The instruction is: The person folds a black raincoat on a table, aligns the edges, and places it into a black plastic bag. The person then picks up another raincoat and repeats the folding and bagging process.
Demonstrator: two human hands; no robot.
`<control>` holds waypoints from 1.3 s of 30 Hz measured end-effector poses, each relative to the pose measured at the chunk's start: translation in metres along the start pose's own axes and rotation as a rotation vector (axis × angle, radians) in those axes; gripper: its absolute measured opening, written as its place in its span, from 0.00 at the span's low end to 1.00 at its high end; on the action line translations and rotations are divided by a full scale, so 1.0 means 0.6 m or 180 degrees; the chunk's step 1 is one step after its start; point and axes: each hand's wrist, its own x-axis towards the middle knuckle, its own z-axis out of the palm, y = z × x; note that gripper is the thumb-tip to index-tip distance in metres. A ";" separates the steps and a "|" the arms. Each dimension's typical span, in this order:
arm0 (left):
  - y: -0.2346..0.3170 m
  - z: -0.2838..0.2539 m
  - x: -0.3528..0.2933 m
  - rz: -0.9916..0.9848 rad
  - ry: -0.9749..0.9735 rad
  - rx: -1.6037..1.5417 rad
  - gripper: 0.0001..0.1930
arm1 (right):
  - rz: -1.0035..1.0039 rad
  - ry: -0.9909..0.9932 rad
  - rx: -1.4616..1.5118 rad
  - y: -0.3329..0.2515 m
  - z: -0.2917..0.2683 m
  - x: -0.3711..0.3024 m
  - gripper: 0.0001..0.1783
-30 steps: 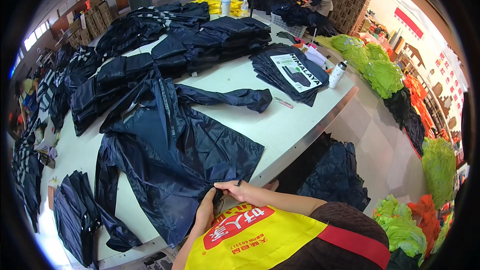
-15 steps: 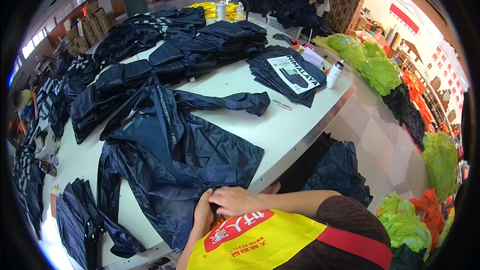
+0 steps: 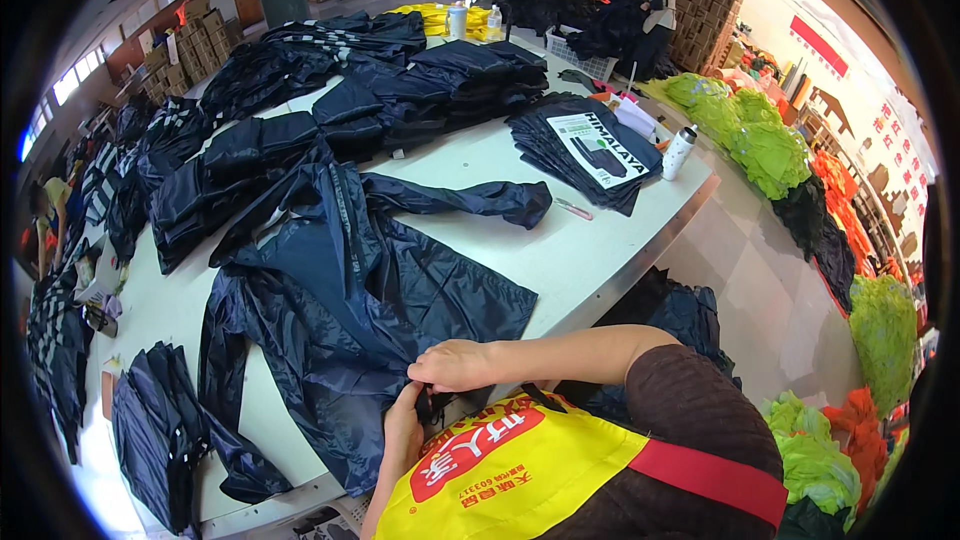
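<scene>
A dark navy rain jacket [image 3: 340,310] lies spread open on the white table [image 3: 560,250], one sleeve stretched to the right. My right hand [image 3: 455,365] pinches the jacket's lower front edge near the table's near side. My left hand [image 3: 403,430] grips the same hem just below it, partly hidden by my yellow apron [image 3: 510,480].
Stacks of folded navy jackets [image 3: 440,90] cover the far and left table. A pile of packaged garments [image 3: 590,150] and a white bottle [image 3: 678,152] sit at the right end. Dark bundles [image 3: 670,315] lie on the floor; green and orange heaps [image 3: 750,135] line the right.
Both hands have drawn closer together on the jacket's hem, and the view has shifted slightly nearer the table.
</scene>
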 end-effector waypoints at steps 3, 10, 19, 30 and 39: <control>0.000 -0.020 0.007 0.0057 0.0066 -0.0038 0.07 | -0.0191 -0.0308 -0.0003 -0.002 -0.021 0.018 0.06; -0.005 -0.029 -0.001 -0.0518 -0.0129 -0.0431 0.08 | -0.0783 0.0291 -0.1159 0.000 0.011 0.069 0.05; -0.018 -0.145 -0.022 -0.0003 0.1236 0.0974 0.10 | 0.0443 0.1998 -0.0590 0.287 -0.049 0.104 0.19; 0.118 -0.496 0.025 0.1266 0.1936 0.1848 0.20 | 0.2344 0.0474 -0.0395 0.295 -0.161 -0.039 0.27; 0.265 -0.630 0.143 0.2048 0.2851 0.3182 0.20 | 0.2384 -0.0668 0.1367 0.120 -0.001 -0.412 0.27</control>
